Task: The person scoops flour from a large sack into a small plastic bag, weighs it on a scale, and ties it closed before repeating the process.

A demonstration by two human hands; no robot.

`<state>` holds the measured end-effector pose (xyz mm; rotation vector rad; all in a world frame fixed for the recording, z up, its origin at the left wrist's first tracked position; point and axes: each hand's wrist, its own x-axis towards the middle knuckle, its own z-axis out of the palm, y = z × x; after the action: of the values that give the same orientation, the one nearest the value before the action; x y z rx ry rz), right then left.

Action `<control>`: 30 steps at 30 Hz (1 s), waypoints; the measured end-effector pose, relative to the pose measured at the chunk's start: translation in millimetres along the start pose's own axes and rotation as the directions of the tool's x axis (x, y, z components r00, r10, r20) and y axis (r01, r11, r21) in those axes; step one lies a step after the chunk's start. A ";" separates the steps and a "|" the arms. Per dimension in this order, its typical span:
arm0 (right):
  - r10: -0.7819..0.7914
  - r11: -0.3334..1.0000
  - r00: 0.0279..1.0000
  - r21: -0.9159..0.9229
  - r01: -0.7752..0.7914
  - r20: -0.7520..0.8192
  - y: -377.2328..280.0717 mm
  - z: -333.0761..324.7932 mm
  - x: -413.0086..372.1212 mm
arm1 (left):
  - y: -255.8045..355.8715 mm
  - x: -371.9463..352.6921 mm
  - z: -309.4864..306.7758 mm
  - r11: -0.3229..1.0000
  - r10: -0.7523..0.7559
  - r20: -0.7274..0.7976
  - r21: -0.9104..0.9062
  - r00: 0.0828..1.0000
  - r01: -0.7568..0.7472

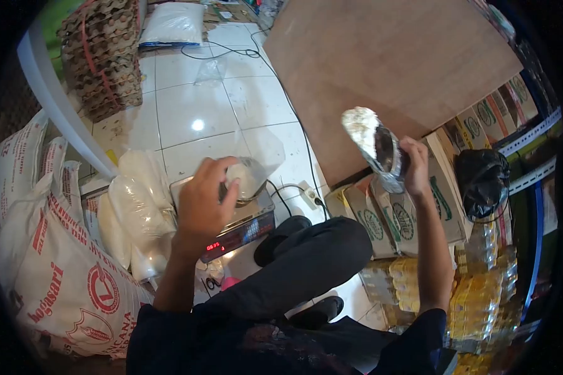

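Note:
My right hand (415, 167) grips a metal scoop (391, 178), raised to the right of the scale and tilted. White powder (360, 126), looking like flour, lies heaped at its far end. My left hand (207, 199) is closed around the side of a clear plastic bag (261, 164) with white powder in its bottom. The bag rests on the digital scale (256, 215), whose display glows red. Part of the bag is hidden behind my left fingers.
Filled bags of white powder (134, 209) stand left of the scale, beside large printed flour sacks (75, 275). Egg trays (100, 59) are stacked at the back left. Cartons (372, 222) and bottles of yellow oil (481, 306) stand at right. A cable (288, 100) crosses the tiled floor.

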<state>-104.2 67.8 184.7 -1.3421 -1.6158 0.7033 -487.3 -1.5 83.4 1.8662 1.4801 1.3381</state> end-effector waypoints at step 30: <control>-0.058 0.305 0.840 -0.791 0.530 0.540 -105.7 152.8 45.9 | -27.9 26.3 46.5 0.955 0.180 0.124 0.216 0.976 -0.204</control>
<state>-288.9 102.7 220.6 -1.5754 -2.7830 -0.3633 -462.4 43.3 51.6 2.2397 1.4826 1.1732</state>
